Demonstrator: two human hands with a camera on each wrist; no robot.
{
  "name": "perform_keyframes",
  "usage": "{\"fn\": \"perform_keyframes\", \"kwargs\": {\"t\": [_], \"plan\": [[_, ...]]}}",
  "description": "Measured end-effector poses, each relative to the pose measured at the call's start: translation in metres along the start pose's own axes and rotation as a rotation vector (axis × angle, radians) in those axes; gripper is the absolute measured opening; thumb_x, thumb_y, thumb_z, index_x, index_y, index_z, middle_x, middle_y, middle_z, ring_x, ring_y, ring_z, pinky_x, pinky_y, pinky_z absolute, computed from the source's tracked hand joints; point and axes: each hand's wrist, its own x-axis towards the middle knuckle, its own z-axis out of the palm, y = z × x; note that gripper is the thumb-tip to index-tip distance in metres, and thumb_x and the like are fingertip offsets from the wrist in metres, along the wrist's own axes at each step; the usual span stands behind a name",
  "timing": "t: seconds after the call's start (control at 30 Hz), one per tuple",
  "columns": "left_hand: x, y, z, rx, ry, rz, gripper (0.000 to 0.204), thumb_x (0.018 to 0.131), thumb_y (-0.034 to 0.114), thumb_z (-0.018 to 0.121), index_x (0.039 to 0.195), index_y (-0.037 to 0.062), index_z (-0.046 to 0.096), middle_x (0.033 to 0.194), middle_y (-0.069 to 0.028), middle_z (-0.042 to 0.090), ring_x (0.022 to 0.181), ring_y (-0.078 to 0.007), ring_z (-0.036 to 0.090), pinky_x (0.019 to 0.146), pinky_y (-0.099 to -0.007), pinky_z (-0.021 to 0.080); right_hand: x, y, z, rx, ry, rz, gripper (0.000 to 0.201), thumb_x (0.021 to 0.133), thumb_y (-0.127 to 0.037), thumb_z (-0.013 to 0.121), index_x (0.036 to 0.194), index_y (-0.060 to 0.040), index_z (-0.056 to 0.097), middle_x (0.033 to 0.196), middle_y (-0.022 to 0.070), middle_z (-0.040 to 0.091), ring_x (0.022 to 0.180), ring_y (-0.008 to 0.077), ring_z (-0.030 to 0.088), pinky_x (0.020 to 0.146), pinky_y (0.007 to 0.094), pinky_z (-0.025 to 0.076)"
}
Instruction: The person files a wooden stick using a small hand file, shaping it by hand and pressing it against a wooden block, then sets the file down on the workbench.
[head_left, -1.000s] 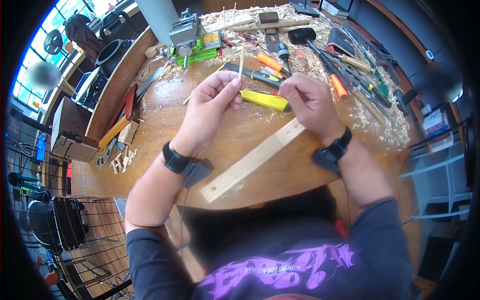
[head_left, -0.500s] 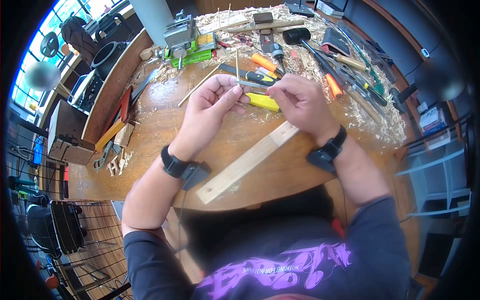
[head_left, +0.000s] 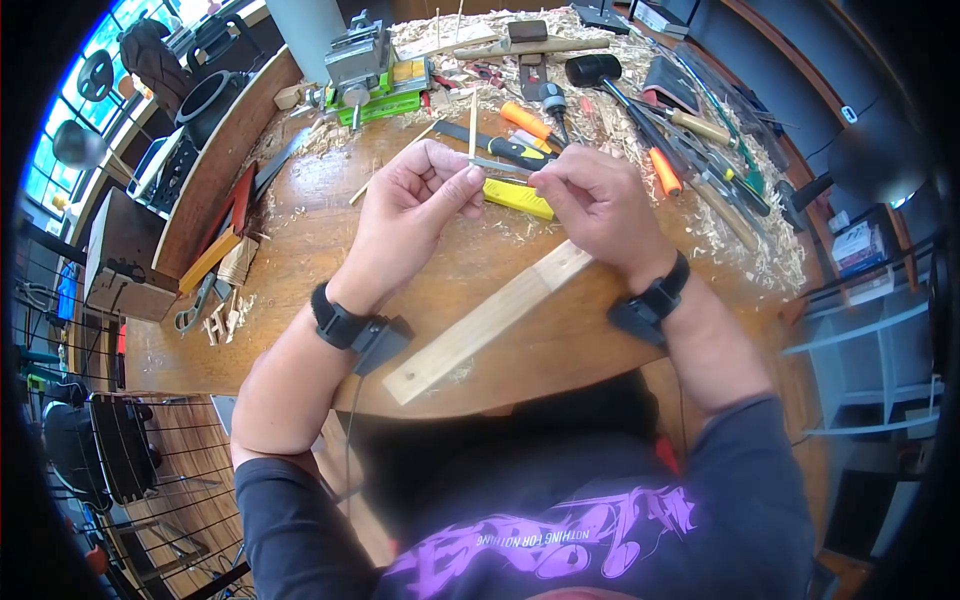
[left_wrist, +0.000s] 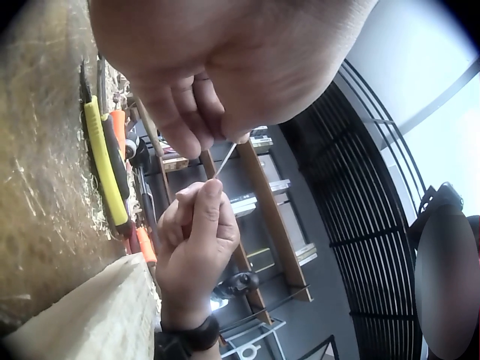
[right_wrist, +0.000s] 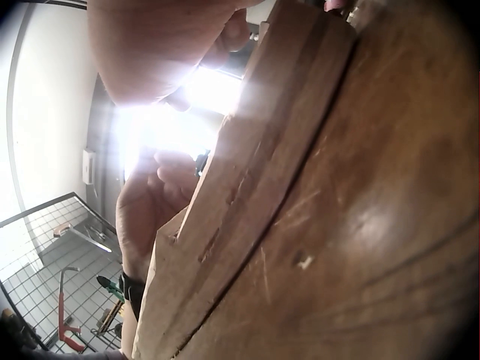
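My left hand (head_left: 415, 200) pinches a thin wooden stick (head_left: 474, 120) between thumb and index finger, its free end pointing up and away. In my right hand (head_left: 605, 205) is one end of a thin grey metal strip (head_left: 503, 167), gripped by thumb and curled fingers. The strip's other end meets the stick right at the left fingertips. The left wrist view also shows this narrow strip (left_wrist: 226, 159) between the two hands. Below them a flat wooden bar (head_left: 480, 325) with a hole near its end lies slantwise on the table. A yellow-handled cutter (head_left: 520, 198) lies behind the hands.
Wood shavings cover the table's far side. On them lie a black mallet (head_left: 593, 70), an orange-handled tool (head_left: 527, 120) and several other tools. A green-and-grey vise (head_left: 365, 80) stands at the back left. Scissors (head_left: 190, 310) and a wood block (head_left: 238, 262) lie left.
My right hand has come in toward the left, bringing the metal strip against the stick. The stick stays pinched in my left hand. The head view has shifted slightly.
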Motion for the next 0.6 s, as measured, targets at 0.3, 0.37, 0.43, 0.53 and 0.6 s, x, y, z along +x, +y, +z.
{"fn": "perform_keyframes", "kwargs": {"t": [0.3, 0.37, 0.43, 0.53, 0.6], "plan": [[-0.009, 0.006, 0.012, -0.025, -0.023, 0.109, 0.009, 0.107, 0.003, 0.071, 0.113, 0.0007, 0.065, 0.101, -0.0041, 0.075, 0.09, -0.0076, 0.071, 0.082, -0.0232, 0.06, -0.004, 0.003, 0.005, 0.143, -0.048, 0.02, 0.011, 0.102, -0.01, 0.076, 0.097, -0.001, 0.078, 0.075, 0.0072, 0.067, 0.063, 0.0159, 0.061, 0.057, 0.032, 0.046], [-0.01, 0.006, 0.013, 0.004, -0.05, 0.086, 0.01, 0.106, 0.001, 0.072, 0.113, 0.0007, 0.065, 0.102, -0.0049, 0.075, 0.091, -0.0084, 0.072, 0.083, -0.0237, 0.061, -0.004, 0.001, 0.011, 0.173, -0.065, 0.002, 0.012, 0.103, -0.011, 0.075, 0.097, -0.001, 0.078, 0.075, 0.0069, 0.067, 0.063, 0.0154, 0.06, 0.057, 0.0321, 0.046], [-0.011, 0.005, 0.014, 0.031, -0.074, 0.052, 0.011, 0.105, -0.001, 0.072, 0.113, 0.0007, 0.064, 0.103, -0.0056, 0.076, 0.092, -0.0093, 0.073, 0.084, -0.0243, 0.062, -0.005, -0.001, 0.014, 0.21, -0.085, -0.007, 0.013, 0.103, -0.012, 0.075, 0.097, -0.0011, 0.078, 0.075, 0.0066, 0.068, 0.063, 0.0149, 0.06, 0.058, 0.0322, 0.046], [-0.01, 0.011, 0.012, -0.008, -0.029, 0.121, 0.011, 0.104, -0.003, 0.072, 0.11, 0.0007, 0.063, 0.107, -0.0082, 0.077, 0.096, -0.0106, 0.075, 0.087, -0.026, 0.064, -0.003, -0.005, 0.01, 0.282, -0.099, 0.075, 0.016, 0.104, -0.013, 0.074, 0.096, -0.0008, 0.077, 0.075, 0.0066, 0.068, 0.064, 0.0144, 0.06, 0.059, 0.0324, 0.046], [-0.011, 0.014, 0.011, 0.001, -0.057, 0.108, 0.012, 0.103, -0.004, 0.074, 0.107, 0.0008, 0.063, 0.108, -0.01, 0.078, 0.097, -0.0116, 0.076, 0.088, -0.0262, 0.064, -0.004, -0.005, 0.005, 0.225, -0.13, 0.058, 0.017, 0.105, -0.014, 0.074, 0.094, -0.0006, 0.077, 0.073, 0.0062, 0.067, 0.064, 0.0138, 0.059, 0.059, 0.032, 0.046]]}}
